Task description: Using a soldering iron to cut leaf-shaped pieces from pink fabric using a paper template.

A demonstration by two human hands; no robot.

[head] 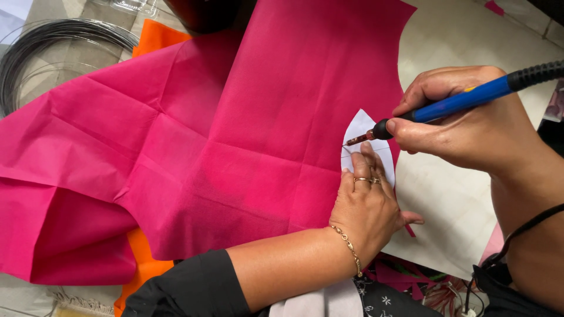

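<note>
Item: pink fabric sheet, creased in a grid of fold lines, spread flat on the tabletop and taken here as the landmark. At its right edge lies a small white paper template, petal-shaped, set on the fabric. The left hand, wearing rings and a gold chain bracelet, lies flat with fingers extended over the lower part of the template, apparently pinning paper and cloth together so neither shifts. The right hand is closed in a pen-like grip around a blue-handled heated cutting tool, its thin metal tip touching the template's left edge where it meets the fabric; the low, slanted hold seems suited to tracing the outline closely. A black cord runs off the tool to the upper right of the fabric. Beneath the fabric's upper and lower left shows an orange sheet. Beyond its upper left corner rests a coil of dark wire. Below its lower right, near the wrist, pink offcuts lie on dark patterned cloth. The pressing fingers sit just beside the tool tip and crowd its path.
</note>
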